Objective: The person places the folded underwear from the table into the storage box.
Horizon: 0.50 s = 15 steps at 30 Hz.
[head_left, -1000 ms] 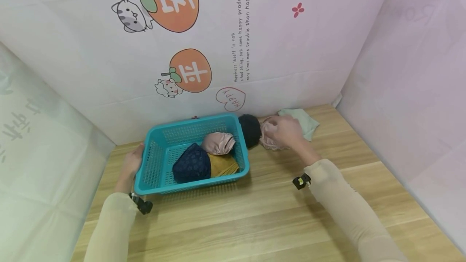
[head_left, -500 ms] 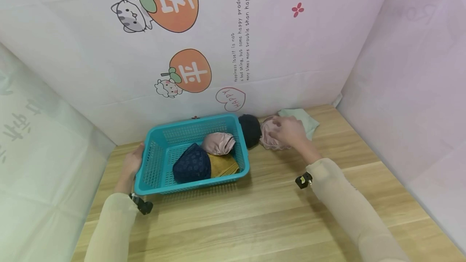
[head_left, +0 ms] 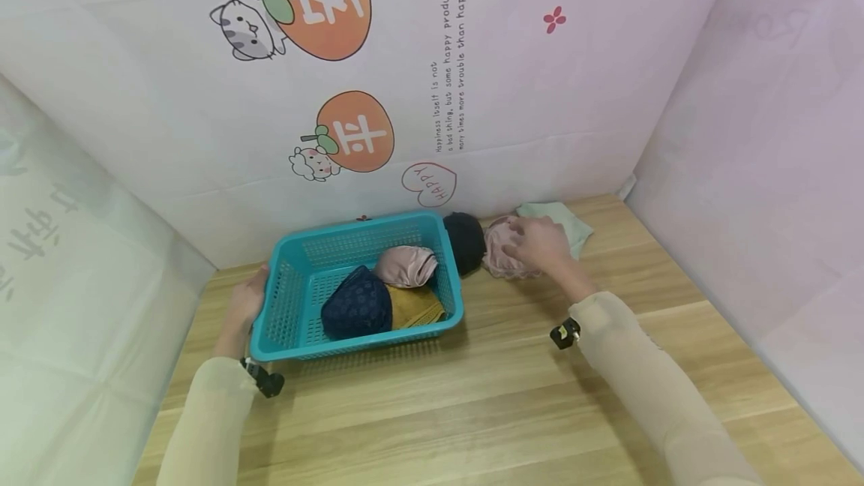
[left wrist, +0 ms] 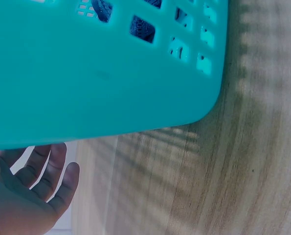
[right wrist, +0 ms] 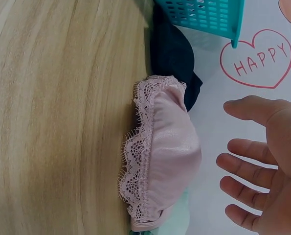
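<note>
A turquoise basket (head_left: 358, 351) holds a folded navy bra (head_left: 355, 304), a shiny pink folded garment (head_left: 405, 266) and a mustard-yellow one (head_left: 409, 307) with a patterned edge. My left hand (head_left: 244, 300) rests against the basket's left end; in the left wrist view its fingers (left wrist: 51, 175) are loosely bent by the rim. Beyond the basket's right end lies a folded pink bra (right wrist: 170, 152) with lace trim. Over it hovers my right hand (head_left: 538, 246), fingers spread and holding nothing; the right wrist view shows a gap between fingertips and bra.
A black folded bra (head_left: 464, 243) sits between basket and pink bra. Behind the right hand lies a pale green cloth (head_left: 570, 227). The wooden table (head_left: 418, 418) is bounded by a printed white sheet (head_left: 513, 118) at the back and sheets on both sides.
My right hand has drawn slightly to the right, uncovering more of the pink bra. The left hand and the basket hold their place.
</note>
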### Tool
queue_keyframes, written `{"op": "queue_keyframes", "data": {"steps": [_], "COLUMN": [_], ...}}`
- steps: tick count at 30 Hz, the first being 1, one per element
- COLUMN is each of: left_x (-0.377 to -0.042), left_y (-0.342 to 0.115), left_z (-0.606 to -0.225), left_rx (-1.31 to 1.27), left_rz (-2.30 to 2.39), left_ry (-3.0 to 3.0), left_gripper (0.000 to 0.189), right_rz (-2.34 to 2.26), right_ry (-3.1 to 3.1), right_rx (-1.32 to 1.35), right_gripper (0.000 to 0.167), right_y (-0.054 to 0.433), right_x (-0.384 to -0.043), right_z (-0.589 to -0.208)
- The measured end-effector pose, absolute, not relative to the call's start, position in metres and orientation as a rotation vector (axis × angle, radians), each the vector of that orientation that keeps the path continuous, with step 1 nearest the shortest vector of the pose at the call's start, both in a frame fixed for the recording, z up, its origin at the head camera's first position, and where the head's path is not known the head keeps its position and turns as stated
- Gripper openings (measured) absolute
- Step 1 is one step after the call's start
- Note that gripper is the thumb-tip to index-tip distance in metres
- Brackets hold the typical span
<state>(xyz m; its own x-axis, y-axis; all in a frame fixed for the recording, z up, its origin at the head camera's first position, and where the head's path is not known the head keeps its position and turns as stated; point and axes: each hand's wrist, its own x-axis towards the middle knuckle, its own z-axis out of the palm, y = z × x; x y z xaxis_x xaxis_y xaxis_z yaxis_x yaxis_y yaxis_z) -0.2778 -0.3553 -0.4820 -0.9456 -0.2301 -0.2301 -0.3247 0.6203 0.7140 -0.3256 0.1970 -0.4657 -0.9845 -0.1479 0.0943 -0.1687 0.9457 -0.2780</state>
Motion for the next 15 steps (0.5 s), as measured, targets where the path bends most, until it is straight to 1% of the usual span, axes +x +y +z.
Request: {"op": "queue_keyframes", "data": {"steps": [15], "left_x": [-0.2788], "left_y": [-0.3561], "left_z": [-0.4815], "left_rx": [-0.465], "left_rz": [1.235], "left_ry": [2.698], "left_gripper": [0.084], "right_rz": [0.474], "right_ry": [-3.071], "right_rx": [0.192], "right_gripper": [0.063], "right_y": [0.2012], "right_x": [-0.3301], "right_z": [-0.4720]}}
